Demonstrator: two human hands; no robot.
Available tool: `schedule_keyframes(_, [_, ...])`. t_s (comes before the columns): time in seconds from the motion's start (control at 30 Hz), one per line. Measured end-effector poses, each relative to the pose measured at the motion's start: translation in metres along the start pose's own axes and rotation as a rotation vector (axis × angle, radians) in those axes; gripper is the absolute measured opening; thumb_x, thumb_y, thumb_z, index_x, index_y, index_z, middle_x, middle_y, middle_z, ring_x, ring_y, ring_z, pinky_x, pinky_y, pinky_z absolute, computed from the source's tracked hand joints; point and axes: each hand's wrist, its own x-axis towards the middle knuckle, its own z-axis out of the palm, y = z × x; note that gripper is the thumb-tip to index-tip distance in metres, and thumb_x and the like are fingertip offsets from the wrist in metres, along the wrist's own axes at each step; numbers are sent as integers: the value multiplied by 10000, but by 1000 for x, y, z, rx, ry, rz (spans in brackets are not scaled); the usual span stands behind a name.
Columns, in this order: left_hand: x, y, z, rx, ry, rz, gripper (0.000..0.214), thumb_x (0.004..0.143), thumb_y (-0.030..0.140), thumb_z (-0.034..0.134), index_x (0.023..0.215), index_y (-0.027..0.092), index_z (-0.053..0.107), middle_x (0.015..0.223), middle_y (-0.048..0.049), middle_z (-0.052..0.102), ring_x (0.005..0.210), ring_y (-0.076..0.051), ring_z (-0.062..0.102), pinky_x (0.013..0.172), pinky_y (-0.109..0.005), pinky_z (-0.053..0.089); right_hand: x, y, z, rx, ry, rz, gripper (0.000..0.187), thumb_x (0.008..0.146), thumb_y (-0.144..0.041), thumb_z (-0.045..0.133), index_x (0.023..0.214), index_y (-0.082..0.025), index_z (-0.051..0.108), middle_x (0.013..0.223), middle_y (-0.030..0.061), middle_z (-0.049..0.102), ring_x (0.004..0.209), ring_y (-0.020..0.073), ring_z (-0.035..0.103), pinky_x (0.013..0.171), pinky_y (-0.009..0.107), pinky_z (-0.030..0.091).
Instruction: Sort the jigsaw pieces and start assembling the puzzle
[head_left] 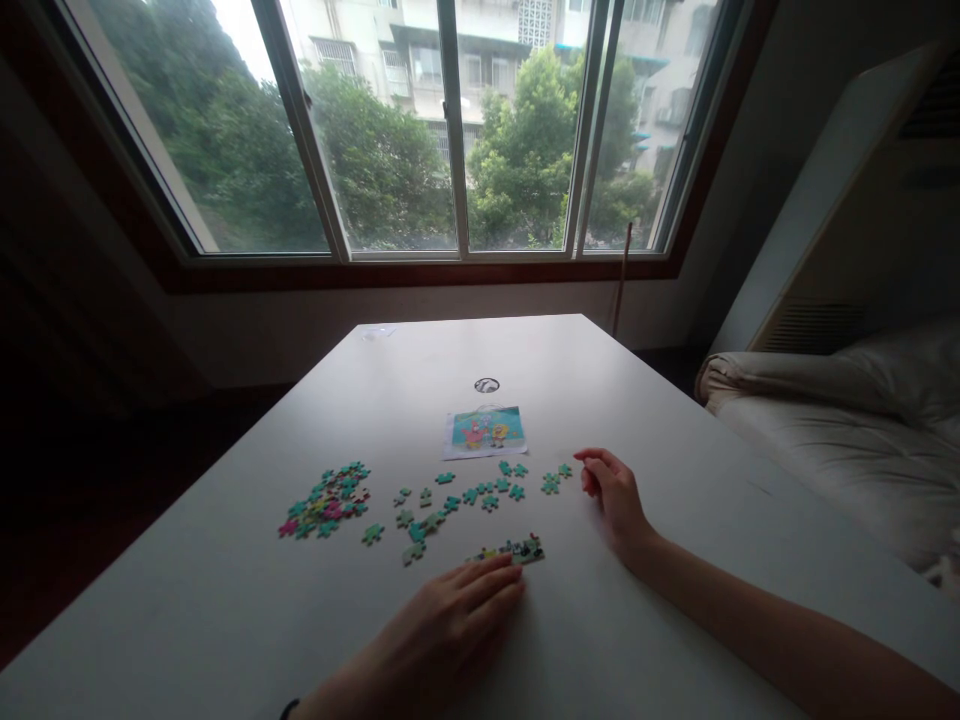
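Observation:
My left hand (442,625) lies flat on the white table (225,600), fingers stretched out, fingertips touching a short joined strip of puzzle pieces (517,550). My right hand (613,492) rests on the table to the right, fingers curled loosely, next to a teal loose piece (564,470). Several loose teal pieces (465,495) lie scattered between the hands. A pile of mixed coloured pieces (330,498) sits to the left. A small reference picture (484,431) lies further back.
A round cable hole (487,385) sits in the table behind the picture. A large window (420,130) fills the far wall. A bed with pale bedding (847,420) stands at the right. A thin stick (621,280) leans by the window.

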Motion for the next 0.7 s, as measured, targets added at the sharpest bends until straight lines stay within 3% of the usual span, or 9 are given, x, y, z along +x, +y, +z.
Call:
schedule_keyframes(0.13, [-1, -1, 2, 21, 10, 6, 351, 901, 134, 387, 1248, 144, 435, 1243, -97, 543, 1207, -195, 441, 991, -320, 425, 11, 2, -7, 8, 138, -48, 152, 629, -266, 533, 707, -158, 607, 458, -46, 447, 470, 100, 377, 472, 227, 288])
schedule_keyframes(0.27, [-1, 0, 1, 15, 44, 13, 341, 889, 129, 409, 1226, 148, 457, 1223, -93, 559, 1191, -191, 460, 978, -308, 438, 25, 3, -13, 25, 181, -23, 152, 607, -277, 536, 698, -169, 592, 470, -46, 450, 468, 101, 378, 464, 226, 291])
schedule_keyframes(0.6, [-1, 2, -4, 10, 27, 16, 307, 905, 131, 393, 1203, 138, 468, 1213, -88, 566, 1191, -196, 460, 981, -304, 435, 35, -5, -18, -64, -71, 152, 147, 575, -241, 567, 672, -141, 613, 483, -17, 523, 431, 91, 416, 422, 212, 298])
schedule_keyframes(0.7, [-1, 2, -4, -2, 41, 13, 308, 902, 130, 403, 1203, 144, 468, 1205, -88, 572, 1181, -197, 470, 974, -306, 442, 36, -4, -18, -118, -132, 130, 152, 604, -257, 550, 693, -146, 603, 485, -27, 519, 432, 86, 410, 426, 206, 296])
